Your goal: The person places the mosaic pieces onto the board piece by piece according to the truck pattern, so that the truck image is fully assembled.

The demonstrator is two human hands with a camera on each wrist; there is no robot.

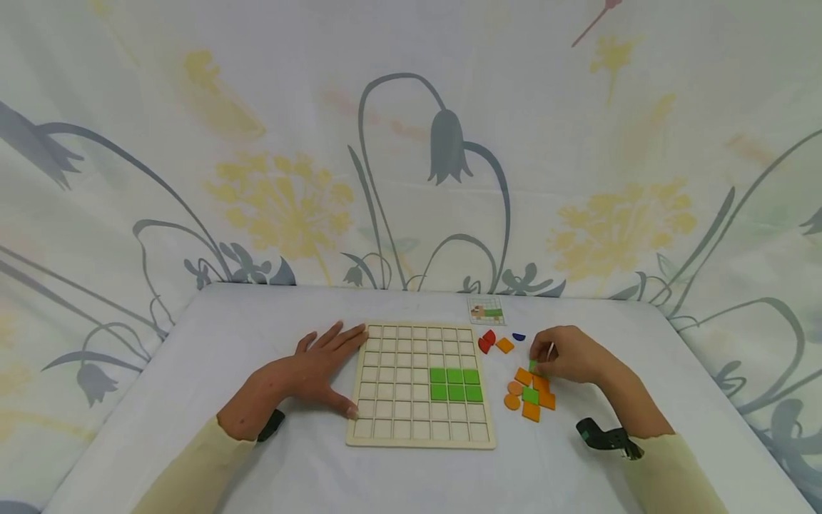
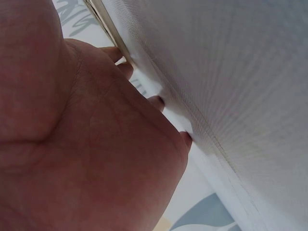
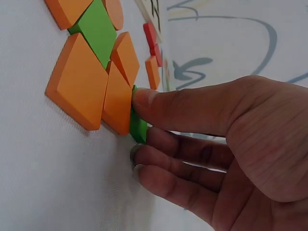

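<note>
A cream grid board (image 1: 393, 410) lies flat, with several green square tiles (image 1: 455, 392) in cells along its right side. My left hand (image 1: 319, 371) rests at the board's left edge, fingers spread and straight, fingertips and thumb touching the rim. In the left wrist view the palm of the left hand (image 2: 106, 130) fills much of the picture. To the right of the board, my right hand (image 1: 570, 355) pinches a green square tile (image 3: 138, 122) between thumb and fingers. That tile is tilted beside the orange tiles (image 3: 79, 84), and the fingers partly hide it.
Next to the right hand lie orange squares, orange round pieces (image 1: 511, 402) and another green square (image 1: 530, 395). Farther back are red pieces (image 1: 485, 343), an orange square (image 1: 505, 345), a dark blue half-round piece (image 1: 519, 336) and a picture card (image 1: 486, 312). A patterned curtain (image 1: 404, 178) hangs behind.
</note>
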